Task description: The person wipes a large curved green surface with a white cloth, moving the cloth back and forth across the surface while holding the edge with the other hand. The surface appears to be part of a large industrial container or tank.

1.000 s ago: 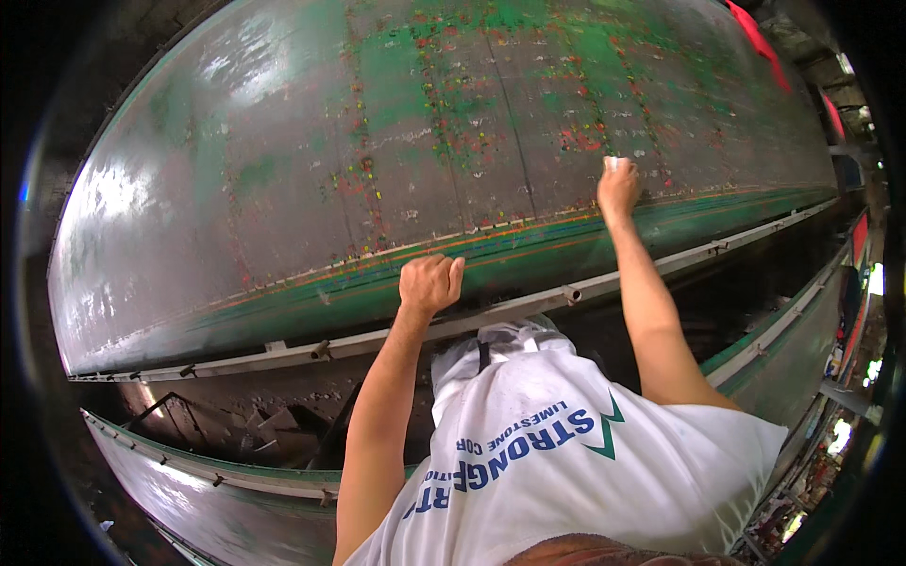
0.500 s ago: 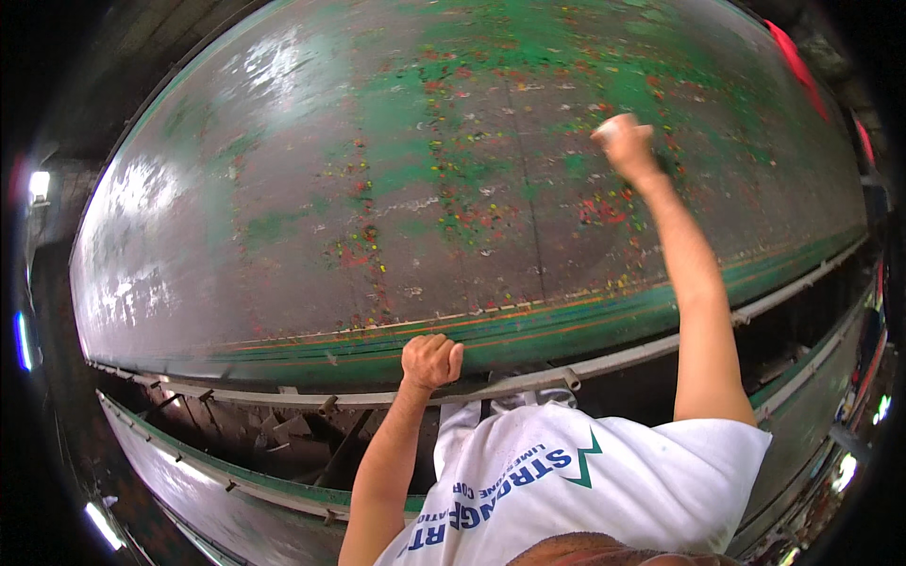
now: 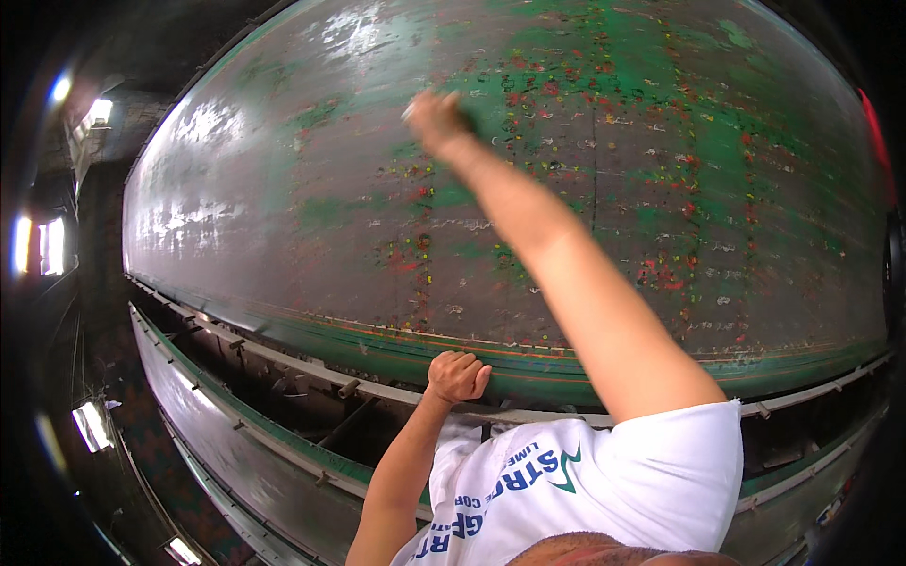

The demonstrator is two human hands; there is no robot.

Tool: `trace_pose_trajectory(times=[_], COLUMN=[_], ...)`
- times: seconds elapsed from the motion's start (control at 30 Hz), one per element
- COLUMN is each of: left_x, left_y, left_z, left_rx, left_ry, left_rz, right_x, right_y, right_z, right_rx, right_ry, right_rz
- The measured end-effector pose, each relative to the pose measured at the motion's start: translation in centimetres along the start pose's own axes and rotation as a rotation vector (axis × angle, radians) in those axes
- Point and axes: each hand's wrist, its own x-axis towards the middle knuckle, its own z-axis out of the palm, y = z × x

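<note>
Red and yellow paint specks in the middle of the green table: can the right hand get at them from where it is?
Probably yes. The right hand is stretched out over the green table, with nothing standing between it and the paint specks. The left hand grips the near edge.

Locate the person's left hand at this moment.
In the head view, the left hand sits low and centre, gripping the near green edge of the big paint-speckled table, just above the white shirt.

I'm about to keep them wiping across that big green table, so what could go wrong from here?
The right hand is stretched far over the paint-speckled table; overreaching may cost balance. The left hand grips the table's edge above an open gap with metal rails, so a slip could pinch fingers or drop something in.
</note>
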Motion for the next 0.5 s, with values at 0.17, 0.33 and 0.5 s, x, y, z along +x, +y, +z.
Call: trace_pose_trajectory(times=[0.17,0.33,0.5], left_x=[0.4,-0.1,-1.0], left_y=[0.0,-0.3,-0.6], left_z=[0.2,-0.1,0.2], left_rx=[-0.046,-0.071,-0.119], left_ry=[0.038,0.055,0.031], left_rz=[0.030,0.035,-0.020], right_x=[-4.6,-5.0,-18.1], right_y=[-11.3,9.5,27.2], right_z=[1.7,-3.4,-12.7], right_rx=[0.246,0.504,-0.183], right_ry=[0.072,0.112,0.234], right_rz=[-0.285,0.347,0.531])
